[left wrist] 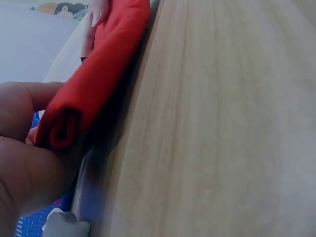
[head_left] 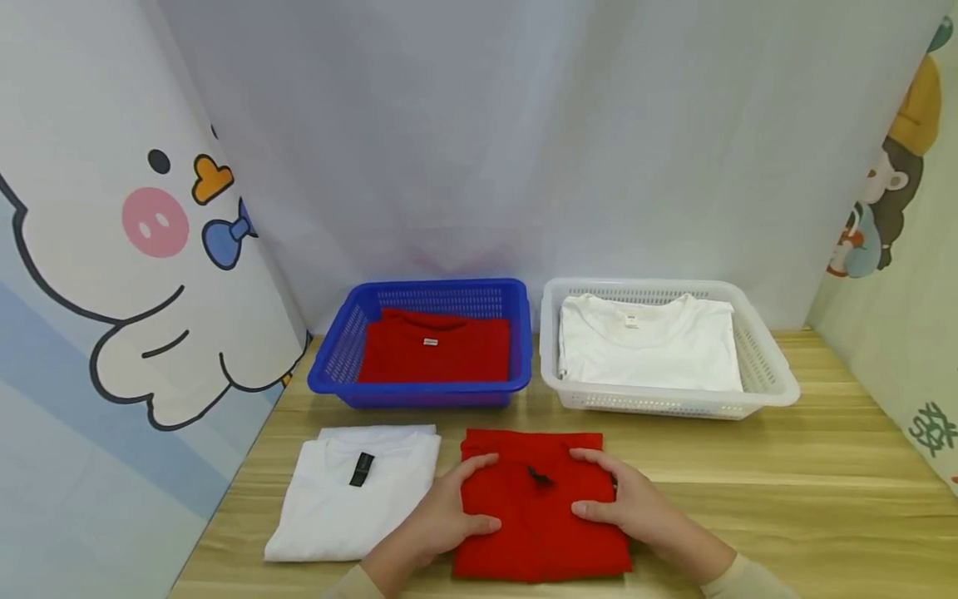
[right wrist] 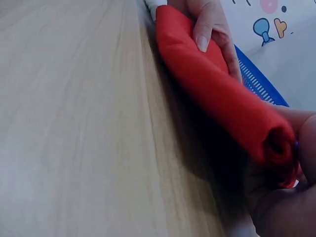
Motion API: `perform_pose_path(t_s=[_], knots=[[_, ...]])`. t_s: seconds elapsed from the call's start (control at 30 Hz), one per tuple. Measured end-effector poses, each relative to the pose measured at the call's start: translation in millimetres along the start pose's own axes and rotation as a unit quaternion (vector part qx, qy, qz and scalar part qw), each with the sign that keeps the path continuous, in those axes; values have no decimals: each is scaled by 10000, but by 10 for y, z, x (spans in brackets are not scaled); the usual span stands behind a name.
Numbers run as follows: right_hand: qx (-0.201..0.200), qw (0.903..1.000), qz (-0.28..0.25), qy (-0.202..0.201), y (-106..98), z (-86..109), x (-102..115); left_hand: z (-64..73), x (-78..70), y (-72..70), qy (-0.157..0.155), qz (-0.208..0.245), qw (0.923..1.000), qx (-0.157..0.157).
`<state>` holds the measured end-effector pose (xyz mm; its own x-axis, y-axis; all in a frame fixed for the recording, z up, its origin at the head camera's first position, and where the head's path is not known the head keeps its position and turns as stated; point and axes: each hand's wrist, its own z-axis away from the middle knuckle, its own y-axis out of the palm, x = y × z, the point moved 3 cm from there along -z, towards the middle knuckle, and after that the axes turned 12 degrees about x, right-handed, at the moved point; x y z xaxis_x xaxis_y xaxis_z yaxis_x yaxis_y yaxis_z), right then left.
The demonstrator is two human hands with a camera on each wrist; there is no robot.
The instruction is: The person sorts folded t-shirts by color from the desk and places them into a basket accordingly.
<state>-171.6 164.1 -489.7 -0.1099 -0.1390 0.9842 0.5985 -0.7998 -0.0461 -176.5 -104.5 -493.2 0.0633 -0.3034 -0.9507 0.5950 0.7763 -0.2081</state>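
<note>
A folded red T-shirt (head_left: pixel 542 532) with a dark neck label lies between my two hands at the front of the table. My left hand (head_left: pixel 452 509) grips its left side, and my right hand (head_left: pixel 629 499) holds the right side. From above, a thumb and forefinger of each hand show on top of the cloth; the other fingers are mostly hidden. In the left wrist view the rolled edge of the red T-shirt (left wrist: pixel 106 59) sits in the hand's grasp. Dark shadow runs under the red T-shirt (right wrist: pixel 212 94) in the right wrist view.
A folded white T-shirt (head_left: pixel 337 507) lies left of the red one. Behind stand a blue basket (head_left: pixel 427 395) holding a folded red shirt (head_left: pixel 441 358) and a white basket (head_left: pixel 666 403) holding a folded white shirt (head_left: pixel 651 349). A pale curtain (head_left: pixel 524 141) hangs behind them.
</note>
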Motion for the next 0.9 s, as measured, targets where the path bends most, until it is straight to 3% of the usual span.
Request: perform_pose_path(t_s=[0.13, 0.33, 0.6, 0.9], knots=[[-30, 10000, 57, 35, -27, -6, -13, 20, 22, -5, -8, 419, 9990, 151], [-200, 9988, 440, 91, -38, 39, 25, 71, -51, -21, 186, 641, 9976, 166], [-418, 9961, 775, -101, -56, 135, 221, 170, -319, -86, 553, 906, 9938, 323], [-588, 9929, 1017, -184, -85, 152, 517, 221, -589, -232, 822, 716, 9935, 316]])
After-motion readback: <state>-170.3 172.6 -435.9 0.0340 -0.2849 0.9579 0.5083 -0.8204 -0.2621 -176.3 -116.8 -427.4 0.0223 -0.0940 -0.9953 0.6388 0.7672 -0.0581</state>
